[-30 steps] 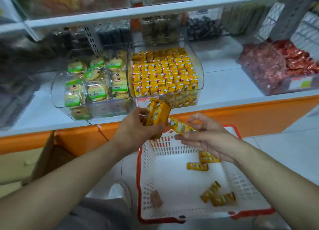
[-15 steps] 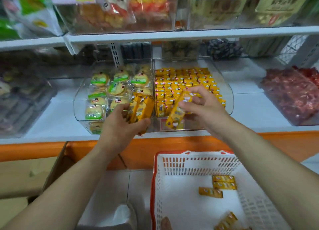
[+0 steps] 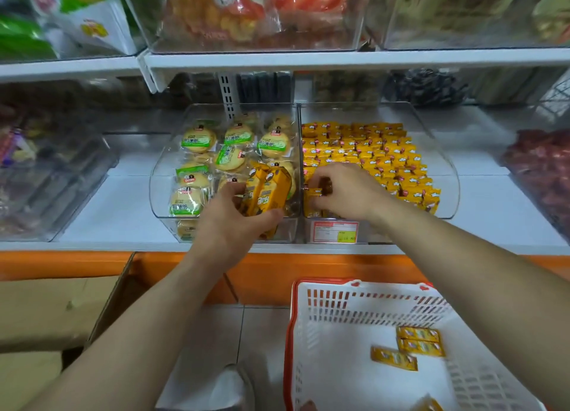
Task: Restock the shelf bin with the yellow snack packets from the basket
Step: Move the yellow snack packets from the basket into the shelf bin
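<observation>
Yellow packet [image 3: 314, 192] is lying crosswise in the right hand's [image 3: 345, 191] pinch, just left of the bin's [image 3: 444, 163] rows, while the left hand [image 3: 229, 222] is clutching spare packets [image 3: 265, 191].

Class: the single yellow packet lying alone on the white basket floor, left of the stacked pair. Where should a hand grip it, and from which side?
Grip the single packet across its two long edges, probably coming straight down from above: it lies flat on the basket floor, apart from the pair.
</observation>
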